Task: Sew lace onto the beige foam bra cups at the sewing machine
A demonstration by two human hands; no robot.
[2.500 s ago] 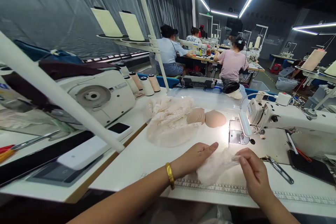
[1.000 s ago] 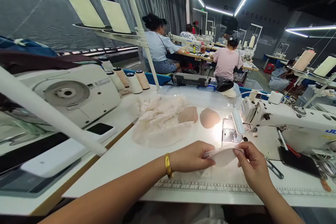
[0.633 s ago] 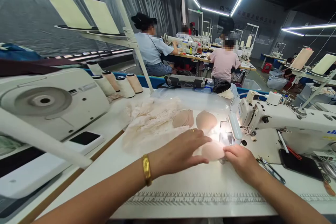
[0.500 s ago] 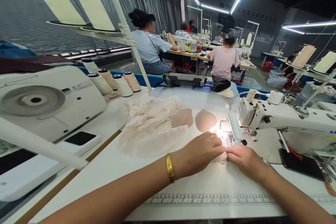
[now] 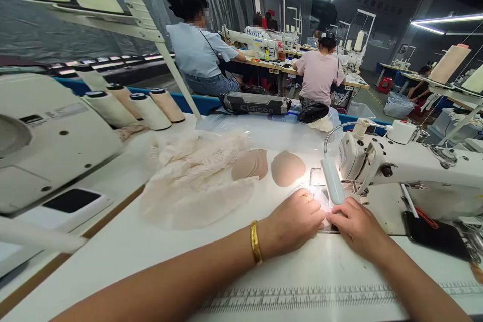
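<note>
My left hand (image 5: 296,219) is closed on a small pale piece of fabric (image 5: 320,195) by the needle area of the sewing machine (image 5: 411,156); glare washes out its outline. Opposite it, my right hand (image 5: 356,224) pinches the fabric's near edge, thumb almost touching my left fingers. Most of the piece is hidden under the hands. A small lamp (image 5: 332,183) on a bent neck shines on the spot. Left of the machine lie a single beige fabric cutout (image 5: 289,168) and a stack of beige cutouts (image 5: 251,164), next to a heap of cream lace fabric (image 5: 196,161).
A printed ruler (image 5: 302,298) runs along the front table edge. Thread cones (image 5: 151,111) and another machine (image 5: 49,141) stand left. A black phone (image 5: 433,235) lies right. Behind are a Claison box (image 5: 254,103) and co-workers seated at machines.
The view has shifted, so the left-hand machine and cones slide left. Both hands stay together at the needle area; my right fingers have moved slightly up toward the lamp and spread a little.
</note>
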